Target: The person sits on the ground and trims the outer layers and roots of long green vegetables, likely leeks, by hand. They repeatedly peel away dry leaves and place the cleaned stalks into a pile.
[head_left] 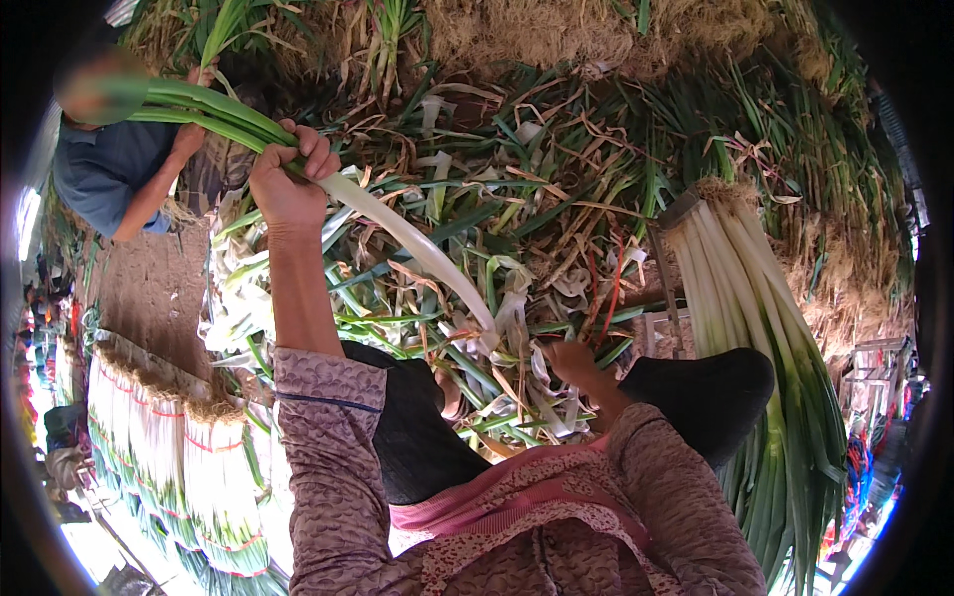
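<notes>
My left hand [294,179], raised at the upper left, grips a long green onion [410,235] where its white shank turns to green leaves. The shank curves down to the right, and its lower end hangs over a heap of stripped leaves and skins [455,201]. Low in front of my body is my right hand [574,365], beside pale strips of peeled skin [538,369]. Its fingers are partly hidden, and whether they pinch a strip is unclear. To the right of it, several trimmed green onions [745,276] lie side by side, their roots against a metal plate [677,208].
Bundles of green onions tied with red bands [216,477] stand at the lower left. Another person in a blue shirt [112,171] works at the upper left, holding green onion leaves. Unpeeled green onions with dry roots [596,33] are stacked along the back and right.
</notes>
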A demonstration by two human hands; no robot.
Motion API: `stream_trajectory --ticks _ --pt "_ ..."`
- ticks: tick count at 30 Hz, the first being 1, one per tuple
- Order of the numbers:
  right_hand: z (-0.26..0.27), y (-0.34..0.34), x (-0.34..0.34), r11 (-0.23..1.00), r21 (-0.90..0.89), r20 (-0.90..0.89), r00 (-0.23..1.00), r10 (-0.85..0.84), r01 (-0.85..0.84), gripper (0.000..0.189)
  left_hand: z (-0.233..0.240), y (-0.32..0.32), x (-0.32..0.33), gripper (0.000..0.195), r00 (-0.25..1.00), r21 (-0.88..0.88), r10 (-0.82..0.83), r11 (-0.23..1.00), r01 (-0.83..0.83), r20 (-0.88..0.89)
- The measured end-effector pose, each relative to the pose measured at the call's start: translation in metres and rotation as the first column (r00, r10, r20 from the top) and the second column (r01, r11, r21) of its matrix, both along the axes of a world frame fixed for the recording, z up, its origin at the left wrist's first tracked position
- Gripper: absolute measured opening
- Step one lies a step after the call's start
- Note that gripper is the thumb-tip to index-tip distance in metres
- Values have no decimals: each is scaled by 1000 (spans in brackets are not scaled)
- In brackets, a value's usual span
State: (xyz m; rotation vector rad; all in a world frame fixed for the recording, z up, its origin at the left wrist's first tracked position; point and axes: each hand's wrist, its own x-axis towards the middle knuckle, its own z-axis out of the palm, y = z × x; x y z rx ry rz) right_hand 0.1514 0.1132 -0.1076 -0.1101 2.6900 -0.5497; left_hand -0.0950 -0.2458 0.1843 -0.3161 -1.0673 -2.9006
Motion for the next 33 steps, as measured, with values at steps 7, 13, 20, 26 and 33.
stream_trajectory --ticks 7,13,20,26,33 --pt "112 -97 -43 800 -581 -17 980 -198 151 41 10 46 2 23 966 -163 252 957 -241 52" --pt "149 -84 -52 606 -782 248 965 87 146 25 12 55 20 41 920 -219 -357 922 319 -163" --pt "146 -80 -18 904 -204 -413 870 270 -377 12 -3 66 20 25 964 -166 -257 950 265 65" --pt "102 -64 0 874 -335 -547 828 124 -352 12 -3 82 29 24 965 -165 -240 953 255 105" --pt "107 -26 -21 950 129 66 959 276 -283 32 5 80 24 19 989 -129 -144 981 148 37"
